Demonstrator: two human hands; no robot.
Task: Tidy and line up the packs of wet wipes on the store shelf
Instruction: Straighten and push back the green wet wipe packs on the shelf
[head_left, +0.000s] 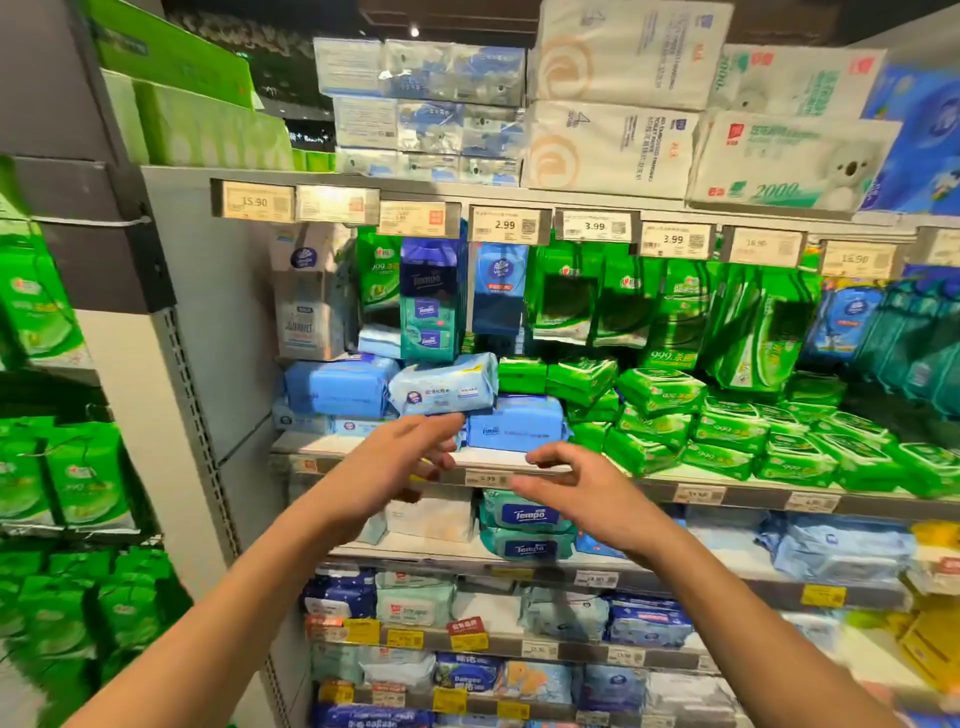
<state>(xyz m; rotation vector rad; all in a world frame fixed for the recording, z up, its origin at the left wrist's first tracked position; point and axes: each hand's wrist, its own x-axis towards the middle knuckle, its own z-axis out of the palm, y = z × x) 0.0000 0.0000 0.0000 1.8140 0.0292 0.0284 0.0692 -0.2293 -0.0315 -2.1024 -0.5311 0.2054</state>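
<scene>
Both hands free in front of the wipes shelf, tidying barely begun

The left hand (410, 452) and right hand (576, 488) hover with relaxed fingers, holding nothing, just before the shelf edge (519, 470); the left fingertips come right under a pale blue pack (444, 383) that sits askew on top of the blue packs (514, 423), though touch is hard to confirm in the blur. To the right, well apart from both hands, the green packs (727, 426) lie heaped at mixed angles, so most of the lining up looks left to do
</scene>
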